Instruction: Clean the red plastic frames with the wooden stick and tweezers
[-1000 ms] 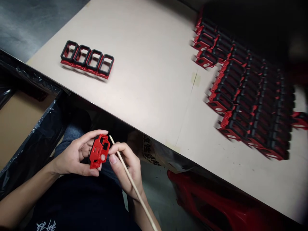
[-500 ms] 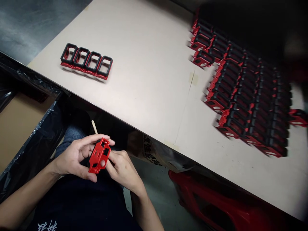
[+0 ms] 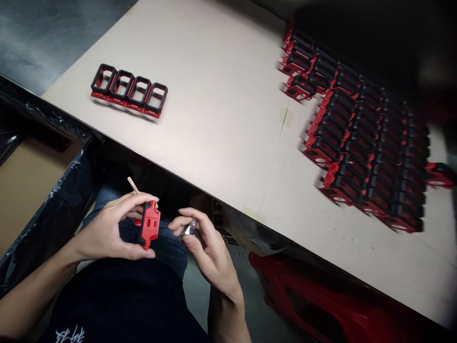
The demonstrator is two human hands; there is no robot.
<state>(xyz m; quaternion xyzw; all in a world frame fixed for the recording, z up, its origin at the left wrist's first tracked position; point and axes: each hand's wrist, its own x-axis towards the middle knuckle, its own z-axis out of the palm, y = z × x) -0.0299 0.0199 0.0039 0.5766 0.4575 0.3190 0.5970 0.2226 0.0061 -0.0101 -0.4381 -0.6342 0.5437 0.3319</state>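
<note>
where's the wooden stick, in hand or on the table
In hand: the wooden stick pokes out from the left hand.

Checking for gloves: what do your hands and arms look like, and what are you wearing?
Your left hand and right hand are bare, without gloves, and the forearms show no sleeves, cables or markings. You wear a dark top with white print and blue jeans.

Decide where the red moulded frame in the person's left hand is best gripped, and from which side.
Probably its free long edge, the one facing the right hand, approached from that side. The left hand wraps the red moulded frame from the opposite side, leaving that straight edge uncovered for a steady pinch. But the right hand pinches a small shiny piece.
</note>
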